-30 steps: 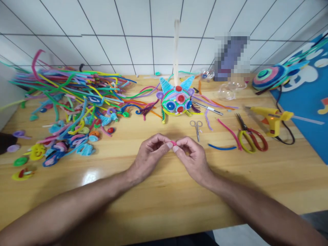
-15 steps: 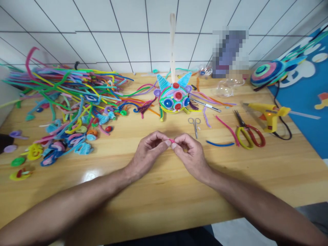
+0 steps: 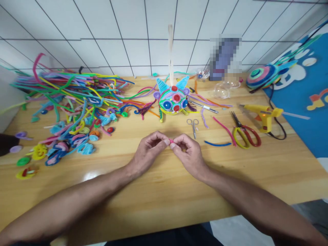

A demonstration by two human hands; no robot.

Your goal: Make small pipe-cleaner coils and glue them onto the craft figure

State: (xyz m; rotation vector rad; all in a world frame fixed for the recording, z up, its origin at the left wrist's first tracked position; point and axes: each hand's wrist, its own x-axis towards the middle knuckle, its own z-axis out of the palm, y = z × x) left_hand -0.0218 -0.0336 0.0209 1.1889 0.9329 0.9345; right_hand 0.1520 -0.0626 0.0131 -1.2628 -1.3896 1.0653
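My left hand (image 3: 148, 152) and my right hand (image 3: 188, 153) meet above the middle of the wooden table (image 3: 164, 191). Both pinch a small pink pipe-cleaner piece (image 3: 171, 140) between thumb and fingertips. Most of that piece is hidden by the fingers. Just beyond the hands stands a round pipe-cleaner figure (image 3: 173, 99) with blue horns and red and blue coiled discs, a pale stick rising from its top.
A big heap of coloured pipe cleaners (image 3: 69, 95) and coiled discs covers the left. Small scissors (image 3: 192, 123), a blue pipe cleaner (image 3: 217, 144), a pink one (image 3: 225, 129), red-yellow pliers (image 3: 244, 133) and a yellow glue gun (image 3: 263, 114) lie right. A blue mat (image 3: 302, 109) borders the table.
The hands stay pinched on the pink piece with only slight finger movement. The view has shifted a little, so the table's objects sit slightly to the left.
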